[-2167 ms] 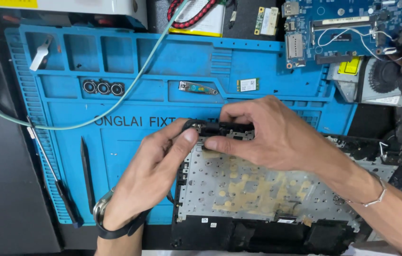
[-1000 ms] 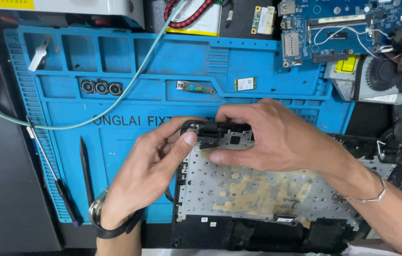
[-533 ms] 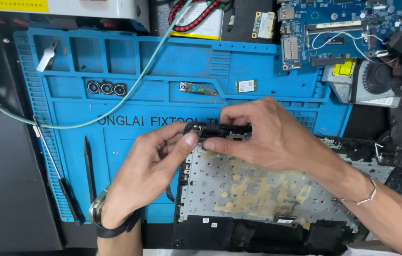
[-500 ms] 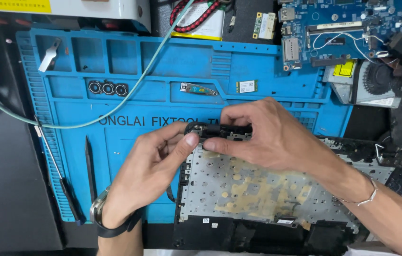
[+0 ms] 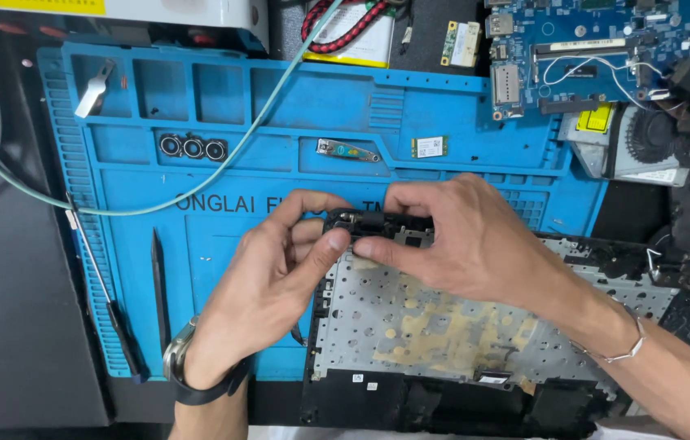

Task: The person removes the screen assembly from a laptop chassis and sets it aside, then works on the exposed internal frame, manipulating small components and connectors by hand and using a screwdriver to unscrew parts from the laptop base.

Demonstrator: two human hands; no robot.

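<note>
Up near the far left corner of the laptop base, both hands pinch a small black hinge piece — left hand steadying from the side, right hand gripping from above — over the blue repair mat, probably for control.

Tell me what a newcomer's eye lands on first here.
First, the left hand and right hand pinching the upper left corner of an opened laptop base, its grey perforated plate facing up at lower centre. Under it lies a bright blue repair mat, and a blue circuit board sits top right.
</note>
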